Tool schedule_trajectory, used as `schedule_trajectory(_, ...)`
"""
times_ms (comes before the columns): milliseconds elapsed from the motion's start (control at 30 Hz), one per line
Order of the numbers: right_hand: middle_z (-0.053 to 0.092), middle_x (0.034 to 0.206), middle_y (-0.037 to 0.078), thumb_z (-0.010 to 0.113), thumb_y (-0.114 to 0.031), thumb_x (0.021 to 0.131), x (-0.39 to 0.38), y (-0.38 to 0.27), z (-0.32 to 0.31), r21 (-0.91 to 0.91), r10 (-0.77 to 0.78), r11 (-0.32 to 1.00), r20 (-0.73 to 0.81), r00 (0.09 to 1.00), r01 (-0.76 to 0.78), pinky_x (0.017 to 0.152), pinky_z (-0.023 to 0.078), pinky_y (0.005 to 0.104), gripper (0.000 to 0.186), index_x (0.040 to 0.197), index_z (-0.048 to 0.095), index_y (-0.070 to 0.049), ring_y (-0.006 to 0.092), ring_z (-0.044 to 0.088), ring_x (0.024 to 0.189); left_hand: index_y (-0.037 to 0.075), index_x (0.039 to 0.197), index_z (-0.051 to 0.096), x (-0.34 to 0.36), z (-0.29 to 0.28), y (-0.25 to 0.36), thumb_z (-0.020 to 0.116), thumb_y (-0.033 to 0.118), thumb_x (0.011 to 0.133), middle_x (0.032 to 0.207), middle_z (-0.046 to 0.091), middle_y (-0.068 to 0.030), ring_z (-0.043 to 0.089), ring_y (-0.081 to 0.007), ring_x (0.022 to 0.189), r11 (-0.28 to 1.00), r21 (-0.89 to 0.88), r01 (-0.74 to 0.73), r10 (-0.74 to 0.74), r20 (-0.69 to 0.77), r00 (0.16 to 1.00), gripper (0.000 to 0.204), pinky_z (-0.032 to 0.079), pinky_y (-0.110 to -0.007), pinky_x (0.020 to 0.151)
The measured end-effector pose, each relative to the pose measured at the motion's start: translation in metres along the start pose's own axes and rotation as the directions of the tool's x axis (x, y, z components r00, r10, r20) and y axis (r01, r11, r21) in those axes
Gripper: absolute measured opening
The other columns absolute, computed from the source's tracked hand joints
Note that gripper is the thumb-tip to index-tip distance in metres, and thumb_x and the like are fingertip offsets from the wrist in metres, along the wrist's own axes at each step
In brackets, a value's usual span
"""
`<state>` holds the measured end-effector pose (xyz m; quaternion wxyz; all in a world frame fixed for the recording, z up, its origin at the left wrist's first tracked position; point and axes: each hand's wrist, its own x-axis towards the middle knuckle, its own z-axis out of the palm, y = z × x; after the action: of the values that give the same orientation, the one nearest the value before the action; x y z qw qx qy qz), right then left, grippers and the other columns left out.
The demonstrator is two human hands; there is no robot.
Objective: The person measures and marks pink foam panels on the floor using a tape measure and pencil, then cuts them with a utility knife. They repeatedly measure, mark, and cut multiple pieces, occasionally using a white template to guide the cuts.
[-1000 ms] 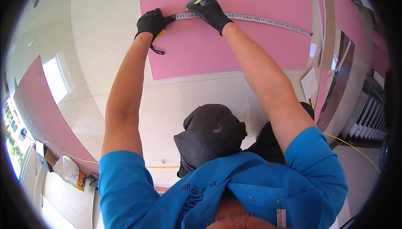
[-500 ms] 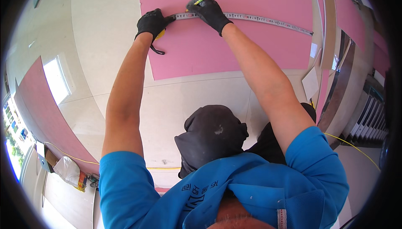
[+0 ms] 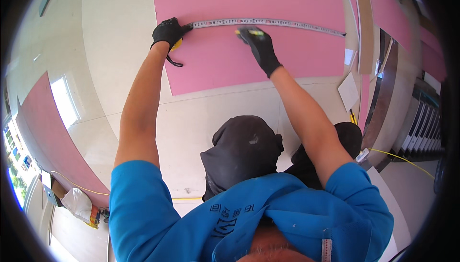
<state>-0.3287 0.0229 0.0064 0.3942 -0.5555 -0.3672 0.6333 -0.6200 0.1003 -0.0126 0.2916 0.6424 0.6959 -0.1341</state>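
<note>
A large pink board [image 3: 287, 65] lies flat on the pale tiled floor. A metal tape measure blade [image 3: 287, 22] is stretched across it from left to right. My left hand [image 3: 167, 32], in a black glove, holds the tape's yellow case [image 3: 176, 45] at the board's left edge. My right hand [image 3: 261, 48], also gloved, grips a small yellow-green marker [image 3: 249, 32] with its tip on the board just below the blade, near the middle. My knees in dark trousers [image 3: 244, 151] rest on the floor in front of the board.
A second pink board [image 3: 52, 142] lies at the lower left. A small white offcut [image 3: 348, 91] and more pink and brown boards [image 3: 383, 17] sit at the right, with a ladder [image 3: 421, 128] beyond. A yellow cord [image 3: 397, 156] runs over the floor. A white bag [image 3: 79, 203] lies at the lower left.
My right hand has slid right along the blade and come slightly toward me, now just below the tape. The left hand and tape case have stayed at the board's left edge.
</note>
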Motion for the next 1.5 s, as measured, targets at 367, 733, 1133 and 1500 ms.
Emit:
schedule_trajectory(367,0.069,0.084,0.006,0.062,-0.021,0.095,-0.142,0.086,-0.095,-0.421,-0.117,0.905,-0.124,0.985,0.054,0.076,0.051,0.0273,0.018,0.1,0.069,-0.005,0.0123,0.063,0.076,0.01,0.097,0.067,0.008,0.014,-0.021,0.048,0.058,0.093,0.094,0.069,-0.015,0.066,-0.0338,0.093,0.923,0.201,-0.328,0.347,-0.067,0.936,0.051,0.05,-0.047,0.079)
schedule_trajectory(733,0.067,0.073,0.004,0.065,-0.031,0.088,-0.164,0.048,-0.114,-0.401,0.046,0.911,-0.132,0.99,-0.096,0.066,0.05,0.0315,0.023,0.092,0.069,-0.009,0.0145,0.06,0.066,0.005,0.068,0.06,-0.117,0.075,-0.009,0.059,0.029,0.094,0.06,0.058,-0.0042,0.054,-0.0146,0.052,0.849,-0.527,-0.026,0.286,0.419,0.862,0.035,0.044,-0.032,0.054)
schedule_trajectory(1133,0.068,0.09,0.011,0.055,-0.015,0.091,-0.15,0.103,-0.149,-0.669,-0.307,0.648,0.21,0.928,0.365,0.08,0.051,0.0378,0.016,0.094,0.068,-0.005,0.0258,0.064,0.088,0.01,0.062,0.06,-0.126,0.097,-0.016,0.052,0.066,0.09,0.05,0.055,-0.0071,0.053,-0.0188,0.042,0.99,-0.142,-0.022,0.082,0.43,0.899,0.063,0.043,-0.035,0.047)
schedule_trajectory(1500,0.069,0.091,0.002,0.065,-0.024,0.093,-0.156,0.068,-0.143,-0.202,0.169,0.964,-0.03,0.985,-0.171,0.071,0.049,0.0234,0.023,0.104,0.069,-0.003,0.0088,0.064,0.083,0.005,0.082,0.071,-0.148,0.091,0.022,0.055,0.06,0.087,0.085,0.07,-0.016,0.068,-0.0307,0.08,0.998,0.026,-0.065,0.053,0.323,0.945,0.058,0.05,-0.042,0.078)
